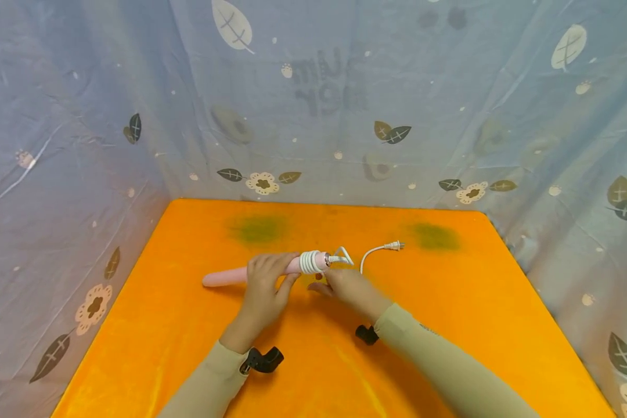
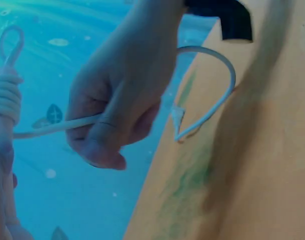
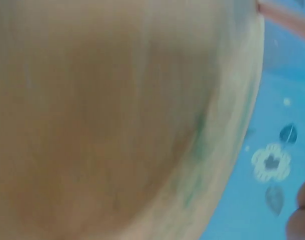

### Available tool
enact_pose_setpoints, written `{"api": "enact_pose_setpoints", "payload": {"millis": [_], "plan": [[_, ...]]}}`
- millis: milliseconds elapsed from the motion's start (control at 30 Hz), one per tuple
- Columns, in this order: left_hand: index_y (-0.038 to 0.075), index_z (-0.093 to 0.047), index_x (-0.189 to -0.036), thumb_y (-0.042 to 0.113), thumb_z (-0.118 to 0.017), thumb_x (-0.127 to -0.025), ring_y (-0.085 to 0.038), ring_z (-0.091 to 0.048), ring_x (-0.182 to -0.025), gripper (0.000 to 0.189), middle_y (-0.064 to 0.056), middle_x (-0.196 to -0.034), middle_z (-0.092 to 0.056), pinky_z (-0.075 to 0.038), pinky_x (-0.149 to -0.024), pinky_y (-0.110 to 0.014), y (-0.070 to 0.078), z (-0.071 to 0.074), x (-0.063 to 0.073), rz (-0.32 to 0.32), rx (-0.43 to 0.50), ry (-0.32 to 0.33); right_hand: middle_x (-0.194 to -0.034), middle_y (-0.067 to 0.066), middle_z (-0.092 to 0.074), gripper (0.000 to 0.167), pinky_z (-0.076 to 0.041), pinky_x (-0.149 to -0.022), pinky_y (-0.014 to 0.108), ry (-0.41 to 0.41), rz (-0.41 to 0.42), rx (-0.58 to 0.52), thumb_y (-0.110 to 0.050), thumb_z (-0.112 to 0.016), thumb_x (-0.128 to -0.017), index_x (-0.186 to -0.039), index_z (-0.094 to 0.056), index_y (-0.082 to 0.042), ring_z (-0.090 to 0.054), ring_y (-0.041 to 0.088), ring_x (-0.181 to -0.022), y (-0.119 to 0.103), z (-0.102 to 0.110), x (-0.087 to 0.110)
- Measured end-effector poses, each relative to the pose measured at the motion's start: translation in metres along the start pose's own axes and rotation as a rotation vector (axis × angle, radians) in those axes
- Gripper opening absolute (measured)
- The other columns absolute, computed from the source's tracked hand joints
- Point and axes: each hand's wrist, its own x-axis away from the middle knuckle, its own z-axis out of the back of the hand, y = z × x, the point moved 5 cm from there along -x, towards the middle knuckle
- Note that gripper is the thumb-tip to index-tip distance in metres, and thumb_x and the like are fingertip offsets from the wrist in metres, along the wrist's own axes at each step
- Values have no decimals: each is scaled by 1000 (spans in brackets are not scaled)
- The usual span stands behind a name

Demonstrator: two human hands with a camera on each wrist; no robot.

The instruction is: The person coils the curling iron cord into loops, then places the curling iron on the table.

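A slim pink hair iron (image 1: 224,277) lies crosswise in my left hand (image 1: 265,284), which grips it near the middle. Several turns of white cord (image 1: 309,262) wrap its right end, and a small loop of cord sticks out from the tip. Just right of the coils, my right hand (image 1: 352,290) pinches the cord, as the left wrist view shows with the cord (image 2: 47,131) running taut from the hair iron into the curled fingers (image 2: 105,127). Past that hand, the free cord bends round to a white two-prong plug (image 1: 394,245).
An orange cloth-covered table (image 1: 449,302) spreads beneath both hands, with two greenish patches near its back edge. Patterned curtains (image 1: 319,104) enclose the back and sides. Black mounts (image 1: 265,360) sit at both wrists.
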Motion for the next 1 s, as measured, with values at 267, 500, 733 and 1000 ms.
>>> {"api": "enact_pose_setpoints", "payload": {"millis": [267,500,733,1000], "plan": [[9,-65,-123,17,-73,-87,-26,-55,-105,39,-4,-118,-66,-30,-95,-49,-4,-7,-2,11,-34,-4,-65,-2,-48,46,-45,-42,23,59,88,328,-37,-72,-86,-110,-51,-4,-45,8,-45,-19,-6,9],[9,-65,-124,16,-74,-86,-29,-56,-102,41,-7,-117,-66,-31,-94,-50,-6,-5,-3,56,-111,50,-62,-4,-49,35,-43,-41,24,25,63,238,-35,-67,-90,-103,-51,-7,-45,9,-44,-13,-14,16],[10,-65,-124,14,-75,-85,-30,-55,-103,40,-8,-118,-66,-28,-96,-50,-21,6,-9,154,-149,125,-62,-8,-51,18,-41,-46,24,-1,-24,38,-22,-63,-95,-90,-49,-13,-44,7,-49,-12,-10,31],[9,-66,-124,15,-75,-85,-30,-54,-104,40,-7,-117,-66,-23,-97,-52,-31,16,-14,216,-159,178,-63,-3,-51,39,-41,-52,28,-201,-311,-390,-33,-36,-106,-130,-58,-13,-42,9,-51,-8,-3,46]]}}
